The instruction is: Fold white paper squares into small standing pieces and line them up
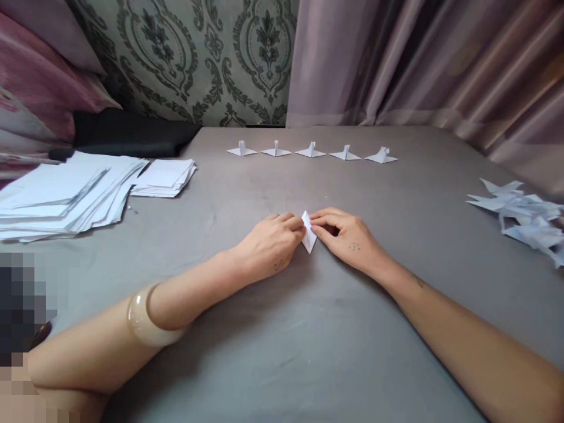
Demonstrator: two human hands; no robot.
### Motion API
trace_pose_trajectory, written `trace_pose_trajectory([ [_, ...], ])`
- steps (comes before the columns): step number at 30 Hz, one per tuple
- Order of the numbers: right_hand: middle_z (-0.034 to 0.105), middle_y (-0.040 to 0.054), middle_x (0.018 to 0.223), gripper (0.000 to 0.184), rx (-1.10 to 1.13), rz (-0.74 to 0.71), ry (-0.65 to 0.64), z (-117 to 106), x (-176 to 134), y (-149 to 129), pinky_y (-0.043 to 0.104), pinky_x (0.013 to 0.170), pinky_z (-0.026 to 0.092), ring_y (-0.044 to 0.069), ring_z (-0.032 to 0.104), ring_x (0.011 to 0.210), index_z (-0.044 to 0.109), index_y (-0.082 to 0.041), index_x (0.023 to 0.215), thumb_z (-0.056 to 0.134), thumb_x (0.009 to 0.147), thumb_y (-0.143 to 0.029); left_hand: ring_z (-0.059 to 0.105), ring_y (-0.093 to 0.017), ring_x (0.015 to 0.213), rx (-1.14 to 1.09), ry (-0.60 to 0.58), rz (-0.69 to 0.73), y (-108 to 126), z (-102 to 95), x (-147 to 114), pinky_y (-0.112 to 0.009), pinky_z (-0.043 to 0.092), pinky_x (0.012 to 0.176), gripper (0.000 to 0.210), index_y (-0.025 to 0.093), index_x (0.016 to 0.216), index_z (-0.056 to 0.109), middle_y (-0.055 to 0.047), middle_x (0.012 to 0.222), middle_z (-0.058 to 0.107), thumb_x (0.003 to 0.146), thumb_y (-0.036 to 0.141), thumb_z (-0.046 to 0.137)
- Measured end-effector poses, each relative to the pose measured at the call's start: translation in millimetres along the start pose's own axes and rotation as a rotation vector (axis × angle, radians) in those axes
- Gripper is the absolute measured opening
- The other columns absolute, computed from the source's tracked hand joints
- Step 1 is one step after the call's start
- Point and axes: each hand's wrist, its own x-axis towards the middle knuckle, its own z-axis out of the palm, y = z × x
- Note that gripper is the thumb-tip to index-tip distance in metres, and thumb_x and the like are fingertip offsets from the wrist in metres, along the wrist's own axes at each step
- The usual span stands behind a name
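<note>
A small white piece of folded paper (pixel 309 242), shaped like a narrow diamond, stands between my two hands over the middle of the grey-covered table. My left hand (pixel 275 241) has its fingers curled and pressed against the paper's left side. From the other side, my right hand (pixel 346 235) pinches its right edge between thumb and fingers. Both hands touch the paper at about mid-height, and the fingertips cover part of its folds. A pale bangle (pixel 150 323) circles my left forearm.
Several folded paper cranes (pixel 311 151) stand in a row toward the far edge. At left lie a large stack of white paper sheets (pixel 66 194) and a smaller stack (pixel 165 177), with black cloth (pixel 132 134) behind. More folded paper pieces (pixel 524 214) are heaped at right.
</note>
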Motion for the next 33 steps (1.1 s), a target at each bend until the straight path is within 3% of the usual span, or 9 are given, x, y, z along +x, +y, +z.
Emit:
trace_pose_trajectory([
  [6,0.068,0.0013,0.107,0.019,-0.048,0.01,0.001,1.0,-1.0,-3.5,0.029,0.071,0.047,0.014,0.064,0.082,0.072,-0.025,0.088,0.054,0.085,-0.023,0.058,-0.024,0.103,-0.039,-0.042,0.042,-6.1,-10.1,-2.9,-0.036,0.046,0.089,0.032,0.013,0.102,0.063,-0.011,0.109,0.064,0.08,0.007,0.041],
  [12,0.068,-0.0005,0.11,0.021,-0.083,0.009,0.0,0.7,-3.2,-2.5,0.029,0.072,0.048,0.016,0.063,0.089,0.073,-0.027,0.089,0.052,0.086,-0.024,0.061,-0.022,0.101,-0.15,-0.052,0.049,-14.7,-15.1,-4.2,-0.032,0.049,0.082,0.034,0.016,0.099,0.065,-0.009,0.11,0.064,0.078,0.005,0.04],
  [20,0.067,0.0003,0.111,0.022,-0.098,-0.003,0.009,2.6,-3.5,0.3,0.03,0.075,0.048,0.017,0.063,0.092,0.073,-0.027,0.089,0.052,0.086,-0.024,0.064,-0.017,0.086,-0.341,0.138,-0.021,-28.7,1.0,2.0,-0.027,0.048,0.078,0.031,0.017,0.081,0.068,-0.005,0.101,0.069,0.076,0.005,0.04],
  [24,0.067,0.0003,0.11,0.02,-0.102,0.006,0.001,2.4,-3.1,-1.0,0.029,0.073,0.047,0.014,0.063,0.085,0.072,-0.026,0.088,0.053,0.085,-0.023,0.061,-0.016,0.08,-0.401,0.252,-0.089,-28.8,7.1,3.4,-0.026,0.047,0.073,0.033,0.015,0.089,0.068,-0.006,0.092,0.068,0.072,0.003,0.042],
  [28,0.065,0.0018,0.105,0.016,-0.125,-0.002,0.013,1.3,-3.7,-1.3,0.028,0.069,0.046,0.012,0.06,0.072,0.07,-0.023,0.085,0.054,0.085,-0.023,0.059,-0.019,0.093,-0.362,0.234,0.016,-29.0,10.4,1.9,-0.031,0.046,0.084,0.033,0.017,0.099,0.068,-0.008,0.104,0.065,0.077,0.008,0.046],
  [33,0.065,0.0038,0.101,0.022,-0.281,-0.092,-0.008,0.5,-13.2,-11.4,0.03,0.075,0.045,0.018,0.058,0.092,0.069,-0.023,0.091,0.048,0.089,-0.022,0.057,-0.019,0.1,-0.369,0.229,0.082,-34.6,15.7,2.2,-0.034,0.045,0.09,0.028,0.019,0.105,0.067,-0.009,0.108,0.062,0.087,0.017,0.046],
])
